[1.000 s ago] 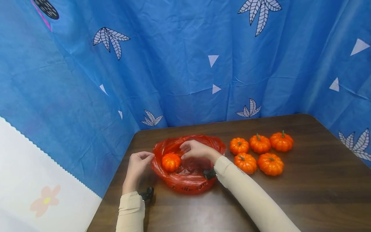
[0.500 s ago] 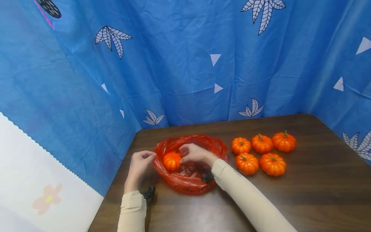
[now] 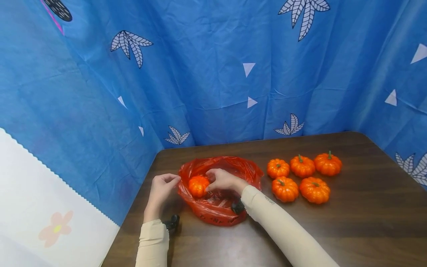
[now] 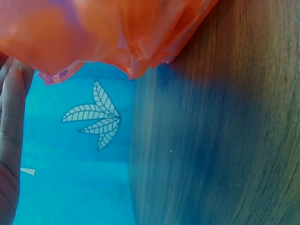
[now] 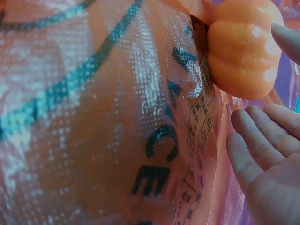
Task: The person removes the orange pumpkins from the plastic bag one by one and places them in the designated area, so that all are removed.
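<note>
A red plastic bag (image 3: 217, 217) with dark printing lies open-mouthed on the table. Inside its left part sits a small orange pumpkin (image 3: 198, 186), ribbed and glossy. My left hand (image 3: 160, 193) pinches the bag's left rim between thumb and fingertips; its fingers show at the edge of the left wrist view. My right hand (image 3: 223, 180) reaches into the bag at the pumpkin's right side. Seen from the right wrist, the thumb (image 5: 287, 40) overlaps the pumpkin's edge and the loosely extended fingers (image 5: 262, 136) lie just below it, not closed round it.
Several more orange pumpkins (image 3: 303, 166) stand in two rows right of the bag, on the dark wooden table (image 3: 367, 207). A blue patterned curtain (image 3: 213, 74) hangs behind the table and along its sides. White cloth (image 3: 40, 207) hangs at the lower left.
My right hand has moved slightly left, up to the pumpkin in the bag. The left hand keeps its pinch on the rim. The head view has shifted slightly.
</note>
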`<state>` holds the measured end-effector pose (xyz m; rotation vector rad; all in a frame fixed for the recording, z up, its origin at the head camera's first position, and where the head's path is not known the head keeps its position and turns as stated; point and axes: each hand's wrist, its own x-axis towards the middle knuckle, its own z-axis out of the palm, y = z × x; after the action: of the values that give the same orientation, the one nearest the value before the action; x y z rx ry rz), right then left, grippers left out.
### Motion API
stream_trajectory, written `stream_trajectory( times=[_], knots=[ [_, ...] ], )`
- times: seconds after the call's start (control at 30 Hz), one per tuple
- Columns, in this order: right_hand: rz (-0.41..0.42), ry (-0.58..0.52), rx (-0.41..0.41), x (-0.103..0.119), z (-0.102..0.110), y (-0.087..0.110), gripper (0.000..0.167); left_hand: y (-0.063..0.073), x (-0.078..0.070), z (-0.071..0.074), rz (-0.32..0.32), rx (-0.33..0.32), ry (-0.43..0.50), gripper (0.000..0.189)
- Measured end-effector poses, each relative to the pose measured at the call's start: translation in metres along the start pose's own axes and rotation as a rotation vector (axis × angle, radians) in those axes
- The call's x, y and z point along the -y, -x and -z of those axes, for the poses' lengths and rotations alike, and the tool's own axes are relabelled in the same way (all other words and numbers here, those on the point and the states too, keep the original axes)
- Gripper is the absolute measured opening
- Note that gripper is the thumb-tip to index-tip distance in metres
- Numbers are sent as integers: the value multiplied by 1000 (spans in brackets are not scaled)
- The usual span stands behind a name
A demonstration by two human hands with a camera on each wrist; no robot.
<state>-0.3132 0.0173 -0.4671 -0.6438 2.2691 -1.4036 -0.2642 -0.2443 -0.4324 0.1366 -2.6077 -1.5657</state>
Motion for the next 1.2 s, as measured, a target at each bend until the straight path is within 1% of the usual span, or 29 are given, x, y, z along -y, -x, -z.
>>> stream_trajectory(
  times=[0.17,0.4,0.6,0.8,0.9,1.2],
  knots=[
    [-4,11,5,0,-3,-1,74,0,-1,1,0,3,2,24],
    [-6,77,19,-5,-8,0,74,-1,0,-1,-22,2,25,23],
    [-22,79,35,-5,-9,1,75,-1,1,-1,-42,-8,21,22],
    [-3,101,28,-5,-10,-2,72,-1,-1,-2,-69,-9,15,20],
    [-10,101,21,-5,-11,-3,72,0,-1,-1,-67,-11,4,21],
    [-15,111,4,-4,-12,-4,74,-2,1,-2,-36,-1,-6,23]
  ],
)
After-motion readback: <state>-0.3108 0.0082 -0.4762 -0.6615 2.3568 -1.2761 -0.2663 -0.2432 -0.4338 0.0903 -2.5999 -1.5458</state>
